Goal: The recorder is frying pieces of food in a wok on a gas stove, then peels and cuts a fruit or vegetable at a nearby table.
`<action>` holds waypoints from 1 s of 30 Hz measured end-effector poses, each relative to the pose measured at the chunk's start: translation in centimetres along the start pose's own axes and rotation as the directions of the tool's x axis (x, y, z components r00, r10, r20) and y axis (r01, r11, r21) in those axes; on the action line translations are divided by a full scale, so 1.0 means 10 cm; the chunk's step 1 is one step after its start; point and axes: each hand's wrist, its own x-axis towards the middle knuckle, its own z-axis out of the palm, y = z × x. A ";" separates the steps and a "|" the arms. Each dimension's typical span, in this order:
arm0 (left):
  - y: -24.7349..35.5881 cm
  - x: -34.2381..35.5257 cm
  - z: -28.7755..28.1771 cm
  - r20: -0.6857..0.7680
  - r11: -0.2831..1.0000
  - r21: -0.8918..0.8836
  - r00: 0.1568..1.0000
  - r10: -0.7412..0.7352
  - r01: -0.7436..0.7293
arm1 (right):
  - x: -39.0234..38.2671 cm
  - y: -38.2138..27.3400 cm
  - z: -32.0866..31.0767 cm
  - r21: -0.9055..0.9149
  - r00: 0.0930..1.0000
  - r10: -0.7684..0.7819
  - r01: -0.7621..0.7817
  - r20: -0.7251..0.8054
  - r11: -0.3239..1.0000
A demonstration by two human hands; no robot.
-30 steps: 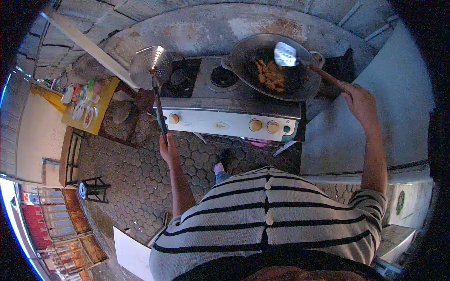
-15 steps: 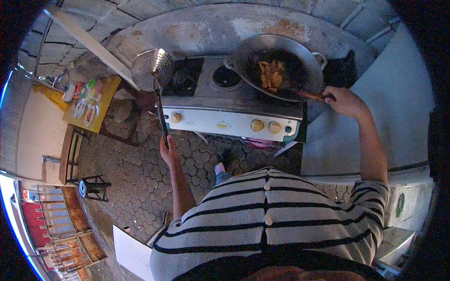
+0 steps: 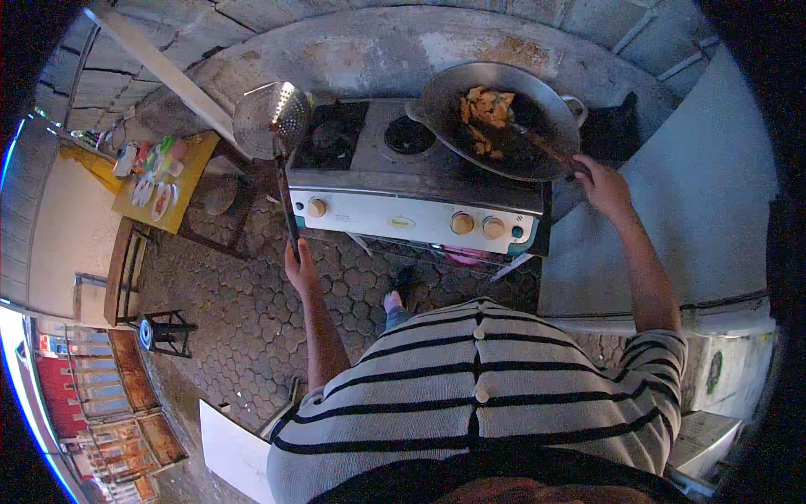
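Observation:
My left hand [image 3: 301,269] is closed round the dark handle of a large perforated skimmer [image 3: 262,118], its round bowl raised at the left end of the stove. On the stove's right side sits a wide two-eared wok [image 3: 537,109]. Golden-brown fried pieces [image 3: 489,107] lie in its far left part, with a few more lower down. My right hand [image 3: 606,186] grips the wooden handle of a spatula [image 3: 550,151] from the wok's right rim. The spatula's metal end reaches in among the pieces, and the food partly hides it.
The stove [image 3: 407,214] has a bare burner [image 3: 409,136] left of the wok and knobs along its front. A yellow table [image 3: 186,190] at the left holds plates and packages. A dark stool [image 3: 168,334] stands on the paved floor. A pale panel [image 3: 672,218] flanks the right side.
The spatula has moved inward and up in the wok, pushing most of the fried pieces toward the far side. My right hand shifted slightly left. The skimmer has barely moved.

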 end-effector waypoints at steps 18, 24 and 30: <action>0.03 0.02 0.00 0.025 0.993 0.116 1.000 -0.013 0.010 | -0.58 0.12 -0.69 -0.385 0.916 -0.339 0.239 -0.216 0.891; 0.08 0.02 0.02 0.047 0.997 0.071 0.998 -0.029 0.026 | -0.52 0.11 -1.10 -0.566 0.938 -0.266 0.097 -0.222 0.818; 0.09 0.04 0.10 0.002 0.997 0.017 0.997 0.079 -0.079 | -0.17 0.04 -1.12 -0.511 0.987 -0.117 0.044 -0.112 0.859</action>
